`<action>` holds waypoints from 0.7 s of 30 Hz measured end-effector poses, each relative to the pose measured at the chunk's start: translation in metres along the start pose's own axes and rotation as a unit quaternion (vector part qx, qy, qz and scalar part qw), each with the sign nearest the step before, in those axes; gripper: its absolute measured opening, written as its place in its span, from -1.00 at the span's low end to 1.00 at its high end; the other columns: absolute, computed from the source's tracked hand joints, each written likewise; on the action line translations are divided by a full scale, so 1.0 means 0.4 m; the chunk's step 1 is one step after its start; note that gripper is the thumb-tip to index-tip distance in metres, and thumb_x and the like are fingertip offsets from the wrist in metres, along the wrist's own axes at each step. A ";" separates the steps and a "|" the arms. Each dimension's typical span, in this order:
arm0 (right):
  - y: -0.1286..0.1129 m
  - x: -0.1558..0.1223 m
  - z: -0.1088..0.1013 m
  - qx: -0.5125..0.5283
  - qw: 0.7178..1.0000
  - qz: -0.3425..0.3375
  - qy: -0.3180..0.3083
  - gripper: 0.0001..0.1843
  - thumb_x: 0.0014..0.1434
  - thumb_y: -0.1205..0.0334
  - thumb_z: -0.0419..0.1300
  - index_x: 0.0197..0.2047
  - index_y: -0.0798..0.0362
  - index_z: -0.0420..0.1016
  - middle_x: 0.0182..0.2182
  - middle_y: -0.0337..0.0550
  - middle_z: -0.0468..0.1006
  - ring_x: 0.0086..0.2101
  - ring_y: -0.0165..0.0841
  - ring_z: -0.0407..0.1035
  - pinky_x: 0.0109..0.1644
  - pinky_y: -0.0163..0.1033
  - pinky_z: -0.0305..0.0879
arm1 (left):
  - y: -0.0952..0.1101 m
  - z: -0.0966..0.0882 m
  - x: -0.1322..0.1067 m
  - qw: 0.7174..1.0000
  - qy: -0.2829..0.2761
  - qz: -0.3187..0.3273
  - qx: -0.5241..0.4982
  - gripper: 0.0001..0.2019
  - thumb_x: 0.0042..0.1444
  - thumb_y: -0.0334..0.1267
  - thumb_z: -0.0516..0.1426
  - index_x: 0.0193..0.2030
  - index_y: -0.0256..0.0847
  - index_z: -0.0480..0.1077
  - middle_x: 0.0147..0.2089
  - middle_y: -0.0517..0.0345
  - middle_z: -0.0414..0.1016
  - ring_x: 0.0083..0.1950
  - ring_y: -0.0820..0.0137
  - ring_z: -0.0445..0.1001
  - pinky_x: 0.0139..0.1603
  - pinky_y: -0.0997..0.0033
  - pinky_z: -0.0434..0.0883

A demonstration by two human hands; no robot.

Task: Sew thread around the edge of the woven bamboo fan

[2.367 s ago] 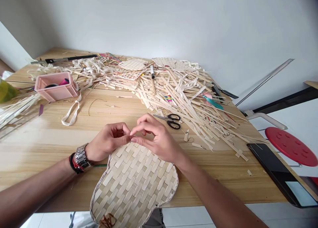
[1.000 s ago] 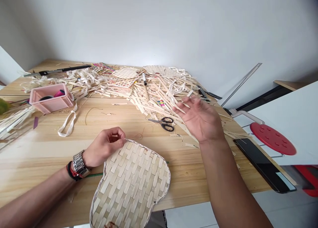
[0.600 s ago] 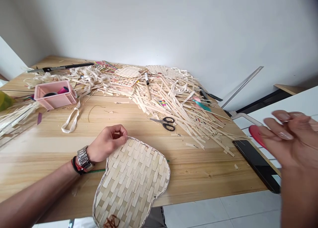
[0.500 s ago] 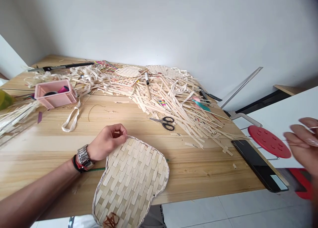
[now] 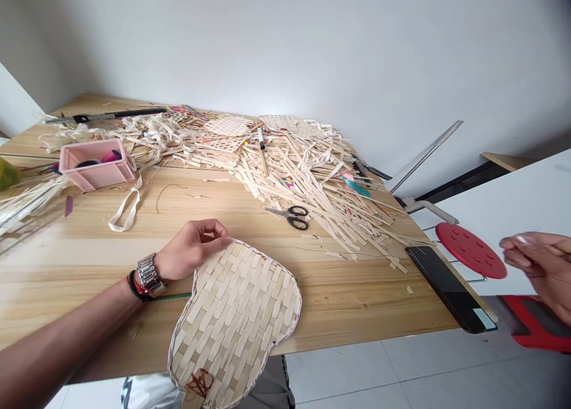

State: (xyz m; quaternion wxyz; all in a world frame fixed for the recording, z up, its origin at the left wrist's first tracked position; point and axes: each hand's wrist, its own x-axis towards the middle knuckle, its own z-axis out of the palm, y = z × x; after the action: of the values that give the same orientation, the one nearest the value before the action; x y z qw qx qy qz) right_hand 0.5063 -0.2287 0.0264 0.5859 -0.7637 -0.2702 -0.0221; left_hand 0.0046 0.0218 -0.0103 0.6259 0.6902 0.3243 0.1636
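My left hand [image 5: 196, 249] pinches the top edge of a woven bamboo fan [image 5: 245, 320], pale and rounded, with a bound, stitched rim. The fan slants over the table's front edge, and a tangle of reddish-brown thread [image 5: 199, 383] lies on its lower part. Far out to the right, beyond the table, my right hand [image 5: 542, 269] is raised with thumb and fingers pressed together. Whatever is between those fingertips is too fine to make out. Black-handled scissors [image 5: 294, 217] lie on the table beyond the fan.
Loose bamboo strips [image 5: 312, 189] are heaped across the back, with a marker [image 5: 261, 138] on them. A pink basket [image 5: 98, 174] stands at left near a white ribbon loop [image 5: 127, 213]. A phone [image 5: 446, 290] lies at the right edge, beside a red stool [image 5: 470, 249].
My right hand has come further into view, and its blurred, spread fingers are now pressed together. My left hand keeps its hold on the fan. The view has shifted slightly.
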 end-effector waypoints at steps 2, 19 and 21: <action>-0.041 -0.031 0.062 0.007 0.999 0.036 0.018 -0.45 -0.62 -0.28 0.52 -0.68 -0.06 0.48 -0.61 0.02 0.39 -0.62 -0.36 0.25 -0.47 0.05 -0.02 | -0.002 -0.001 0.000 1.000 -0.009 0.004 -0.002 -0.67 0.15 -0.01 0.21 -0.28 -0.30 0.40 -0.39 0.18 0.39 -0.43 0.48 0.28 -0.44 0.50 0.17; -0.422 -0.401 0.605 0.070 0.829 -0.317 -0.456 -0.93 0.25 0.27 0.25 -0.27 0.06 0.55 -0.41 -0.27 0.49 -0.50 -0.52 0.19 -0.39 -0.34 0.15 | 0.006 -0.024 0.013 0.997 -0.046 -0.064 -0.011 -0.72 0.09 -0.08 0.25 -0.29 -0.30 0.47 -0.34 0.15 0.48 -0.33 0.43 0.36 -0.29 0.45 0.25; -0.398 -0.419 0.618 0.057 0.808 -0.313 -0.496 -0.91 0.30 0.31 0.18 -0.23 0.08 0.51 -0.34 -0.24 0.51 -0.39 -0.51 0.30 -0.31 -0.36 0.20 | 0.004 -0.023 0.014 0.997 -0.041 -0.063 -0.014 -0.74 0.08 -0.10 0.26 -0.29 -0.30 0.47 -0.35 0.17 0.48 -0.34 0.44 0.35 -0.30 0.45 0.24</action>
State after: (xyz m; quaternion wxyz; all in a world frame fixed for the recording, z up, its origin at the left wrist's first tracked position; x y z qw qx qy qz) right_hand 0.2237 -0.0428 0.0310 0.3755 -0.5102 -0.7492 0.1933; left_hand 0.0033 0.0324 -0.0083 0.6571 0.6656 0.3395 0.0997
